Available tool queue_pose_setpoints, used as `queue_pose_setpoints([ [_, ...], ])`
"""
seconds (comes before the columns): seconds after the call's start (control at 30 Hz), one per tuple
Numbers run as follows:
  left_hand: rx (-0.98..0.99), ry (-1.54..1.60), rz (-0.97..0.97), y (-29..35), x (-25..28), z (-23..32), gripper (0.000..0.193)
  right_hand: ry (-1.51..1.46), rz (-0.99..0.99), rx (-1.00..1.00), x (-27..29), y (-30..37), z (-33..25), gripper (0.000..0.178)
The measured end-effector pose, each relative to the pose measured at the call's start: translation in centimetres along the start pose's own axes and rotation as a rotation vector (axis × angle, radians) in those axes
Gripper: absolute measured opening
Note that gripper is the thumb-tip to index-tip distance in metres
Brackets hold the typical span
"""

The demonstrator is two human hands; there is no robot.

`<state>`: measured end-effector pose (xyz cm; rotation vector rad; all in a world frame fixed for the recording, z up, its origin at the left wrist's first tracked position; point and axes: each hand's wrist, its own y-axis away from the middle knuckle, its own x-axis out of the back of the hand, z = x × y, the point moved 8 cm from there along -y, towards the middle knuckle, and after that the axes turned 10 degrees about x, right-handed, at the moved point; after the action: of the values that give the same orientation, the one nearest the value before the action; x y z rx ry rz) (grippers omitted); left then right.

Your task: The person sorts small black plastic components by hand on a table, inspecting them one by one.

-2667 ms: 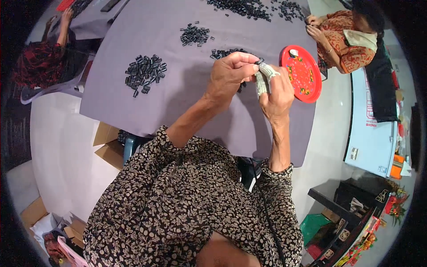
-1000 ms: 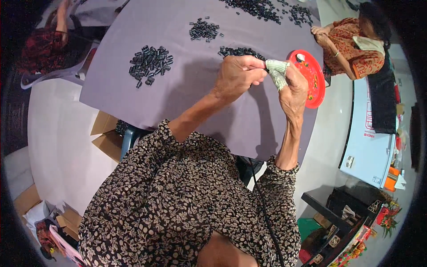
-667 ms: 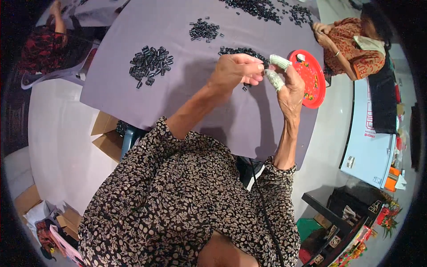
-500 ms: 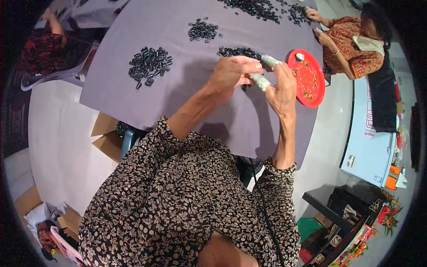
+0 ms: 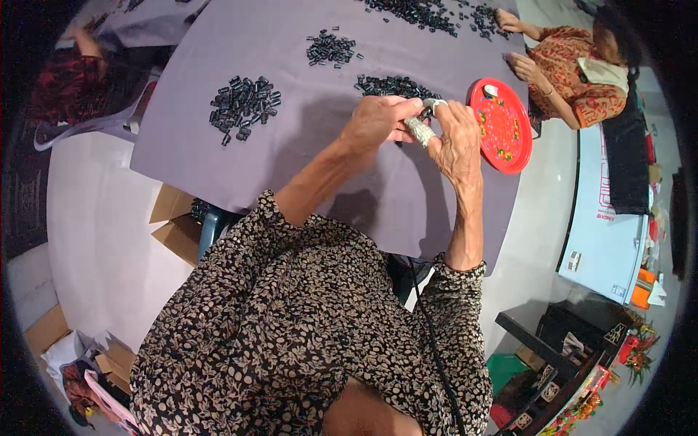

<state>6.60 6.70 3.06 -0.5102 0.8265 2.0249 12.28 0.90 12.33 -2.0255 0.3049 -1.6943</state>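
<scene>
Above the right part of the cloth, my left hand (image 5: 378,123) and my right hand (image 5: 458,142) meet at the fingertips. The fingers of my left hand pinch a small black piece (image 5: 426,114), mostly hidden; it resembles the short black cylinders on the table. White textured finger wraps (image 5: 418,131) cover the thumb and index finger of my right hand, which close in on the same piece. Just behind my hands lies a pile of short black cylinders (image 5: 392,86). To their right is a round red tray (image 5: 520,152) with a colourful pattern and a small white item on it.
More black cylinders form a left pile (image 5: 243,109), a middle pile (image 5: 331,49) and a large far pile (image 5: 422,14) on the purple-grey tablecloth (image 5: 182,145). A co-worker (image 5: 574,73) sits at the right with hands near the far pile. Below the left edge stands an open cardboard box (image 5: 174,240).
My right thumb and index finger have come closer together and nearer my left fingertips. At the far right, the co-worker's nearer hand has shifted at the table edge.
</scene>
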Motion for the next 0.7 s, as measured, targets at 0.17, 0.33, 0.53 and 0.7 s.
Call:
queue_pose_setpoints([
  [0.17, -0.284, -0.413, 0.008, 1.4, -0.5, 2.0, 0.023, -0.066, -0.010, 0.058, -0.5, -0.2, -0.9, 0.019],
  [0.33, -0.193, -0.409, 0.076, 1.0, -0.7, 0.8, 0.022, 0.010, -0.021, 0.068, -0.2, 1.1, -0.6, 0.026],
  [0.53, -0.254, -0.375, 0.138, 0.8, -0.6, 0.2, 0.019, 0.125, -0.109, 0.104, -0.3, 1.2, -1.3, 0.025],
  [0.7, -0.399, -0.519, 0.161, 1.3, -1.1, 0.5, 0.018, 0.175, -0.130, 0.087, -0.6, 1.9, -1.0, 0.023],
])
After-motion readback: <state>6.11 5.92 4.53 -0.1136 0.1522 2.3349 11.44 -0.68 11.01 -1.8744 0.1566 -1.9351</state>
